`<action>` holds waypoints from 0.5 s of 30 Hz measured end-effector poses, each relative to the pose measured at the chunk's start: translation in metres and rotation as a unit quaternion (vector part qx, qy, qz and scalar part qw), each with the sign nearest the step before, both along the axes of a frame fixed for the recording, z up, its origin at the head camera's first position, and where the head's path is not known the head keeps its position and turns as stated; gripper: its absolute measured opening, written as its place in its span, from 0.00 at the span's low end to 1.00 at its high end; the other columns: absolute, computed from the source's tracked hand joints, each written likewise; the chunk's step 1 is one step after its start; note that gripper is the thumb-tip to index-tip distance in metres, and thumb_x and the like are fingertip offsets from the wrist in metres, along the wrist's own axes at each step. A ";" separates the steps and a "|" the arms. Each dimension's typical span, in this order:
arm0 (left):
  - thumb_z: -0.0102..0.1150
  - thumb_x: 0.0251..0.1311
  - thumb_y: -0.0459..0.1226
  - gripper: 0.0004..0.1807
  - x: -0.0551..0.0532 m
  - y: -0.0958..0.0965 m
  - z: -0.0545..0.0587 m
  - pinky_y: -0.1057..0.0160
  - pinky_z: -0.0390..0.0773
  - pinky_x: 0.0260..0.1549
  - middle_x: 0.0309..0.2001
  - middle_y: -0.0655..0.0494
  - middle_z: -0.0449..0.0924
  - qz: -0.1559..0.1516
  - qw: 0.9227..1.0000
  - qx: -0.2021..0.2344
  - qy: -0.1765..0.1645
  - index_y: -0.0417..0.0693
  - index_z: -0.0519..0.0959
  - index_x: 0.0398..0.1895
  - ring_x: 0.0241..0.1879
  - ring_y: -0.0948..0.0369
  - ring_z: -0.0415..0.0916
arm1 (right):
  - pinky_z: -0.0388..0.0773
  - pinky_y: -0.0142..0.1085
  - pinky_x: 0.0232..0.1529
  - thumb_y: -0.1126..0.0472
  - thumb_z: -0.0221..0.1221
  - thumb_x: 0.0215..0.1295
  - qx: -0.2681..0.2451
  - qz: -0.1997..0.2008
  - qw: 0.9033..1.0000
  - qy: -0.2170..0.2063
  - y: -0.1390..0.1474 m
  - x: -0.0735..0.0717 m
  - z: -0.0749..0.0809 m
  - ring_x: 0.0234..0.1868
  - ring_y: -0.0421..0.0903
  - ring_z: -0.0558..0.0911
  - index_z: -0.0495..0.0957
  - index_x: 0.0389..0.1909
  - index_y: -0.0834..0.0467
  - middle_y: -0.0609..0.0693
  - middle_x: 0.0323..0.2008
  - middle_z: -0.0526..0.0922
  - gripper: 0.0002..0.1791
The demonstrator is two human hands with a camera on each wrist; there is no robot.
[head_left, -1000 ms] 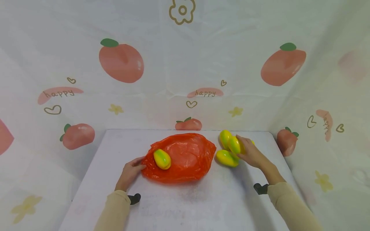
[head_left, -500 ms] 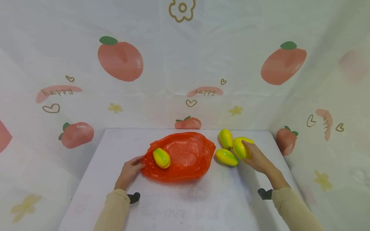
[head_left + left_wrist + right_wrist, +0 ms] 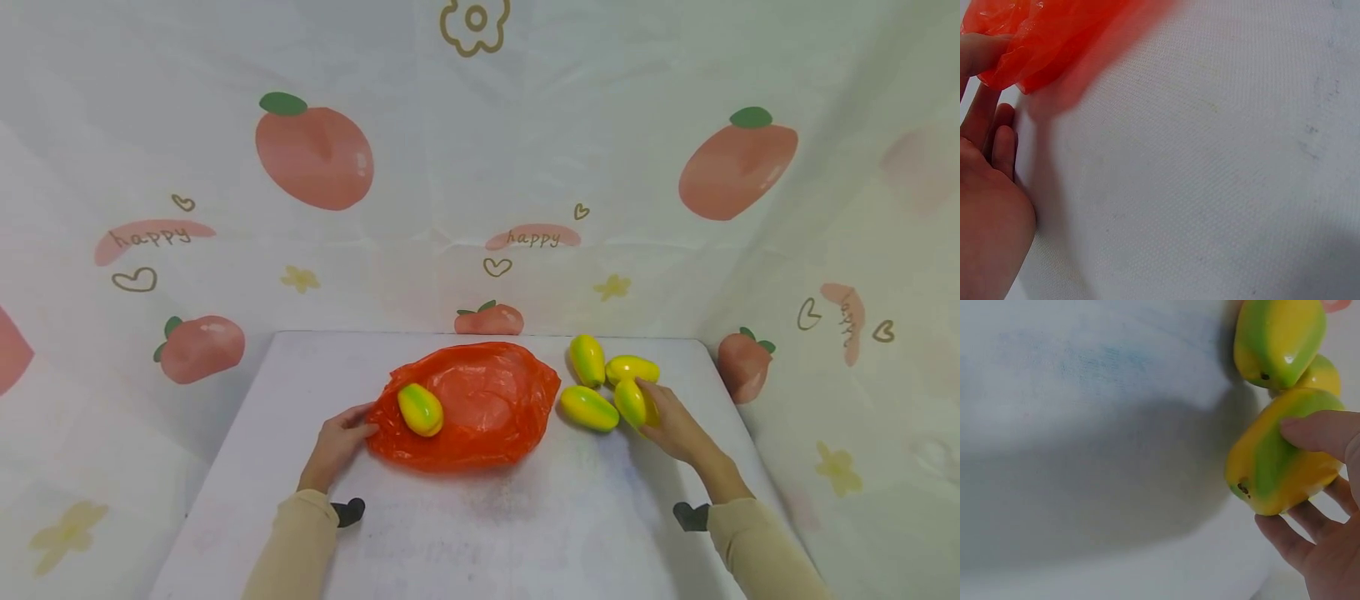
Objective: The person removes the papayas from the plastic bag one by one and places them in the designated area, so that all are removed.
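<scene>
My left hand (image 3: 337, 446) pinches the left edge of a red plastic bag (image 3: 495, 408), which lies spread on the table. In the left wrist view, the thumb and a finger hold the thin bag film (image 3: 1041, 47). One yellow-green papaya (image 3: 421, 411) lies on the left part of the bag. My right hand (image 3: 677, 423) grips another smooth papaya (image 3: 1282, 456), its thumb on top and fingers underneath. Beside that hand are three more papayas, one at the back (image 3: 587, 361), one to the right (image 3: 632, 369) and one in front (image 3: 589, 408).
The white table (image 3: 465, 533) runs back to a curtain (image 3: 420, 275) printed with fruit, hearts and flowers. The same cloth hangs on both sides. A dark mount (image 3: 348, 512) sits at the left wrist and another (image 3: 691, 516) at the right.
My right hand has moved right and toward me with its papaya, away from the back papaya. The papaya behind it now shows more fully. The left hand and bag have stayed put.
</scene>
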State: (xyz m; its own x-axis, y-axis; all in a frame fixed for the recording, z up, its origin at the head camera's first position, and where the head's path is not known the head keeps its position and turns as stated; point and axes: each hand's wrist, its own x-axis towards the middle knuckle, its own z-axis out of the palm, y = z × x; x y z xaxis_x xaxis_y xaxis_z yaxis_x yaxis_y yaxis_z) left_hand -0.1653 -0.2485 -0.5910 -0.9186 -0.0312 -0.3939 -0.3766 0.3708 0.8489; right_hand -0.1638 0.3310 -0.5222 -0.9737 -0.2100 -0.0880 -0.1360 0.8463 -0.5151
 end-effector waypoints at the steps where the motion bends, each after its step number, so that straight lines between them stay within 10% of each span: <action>1: 0.59 0.69 0.44 0.30 0.000 0.000 0.000 0.40 0.63 0.75 0.75 0.47 0.68 0.001 1.000 0.000 0.000 0.53 0.71 0.73 0.77 0.45 0.59 | 0.60 0.70 0.72 0.72 0.64 0.60 0.000 -0.002 1.000 -0.003 0.000 0.000 -0.001 0.69 0.73 0.66 0.55 0.76 0.69 0.75 0.69 0.63 0.45; 15: 0.59 0.69 0.44 0.29 0.002 0.003 0.001 0.41 0.62 0.76 0.75 0.49 0.68 0.004 1.000 0.001 -0.002 0.54 0.71 0.73 0.78 0.46 0.58 | 0.58 0.72 0.71 0.72 0.62 0.61 -0.010 -0.018 0.999 -0.044 0.001 -0.002 -0.014 0.69 0.73 0.64 0.51 0.78 0.68 0.76 0.70 0.60 0.46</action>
State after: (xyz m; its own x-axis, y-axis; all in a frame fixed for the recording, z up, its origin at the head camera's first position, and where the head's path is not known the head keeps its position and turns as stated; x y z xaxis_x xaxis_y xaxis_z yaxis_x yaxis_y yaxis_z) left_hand -0.1631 -0.2459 -0.5897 -0.9172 -0.0374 -0.3967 -0.3818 0.3670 0.8483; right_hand -0.1656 0.3316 -0.5365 -0.9694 -0.1776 -0.1692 -0.0593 0.8390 -0.5409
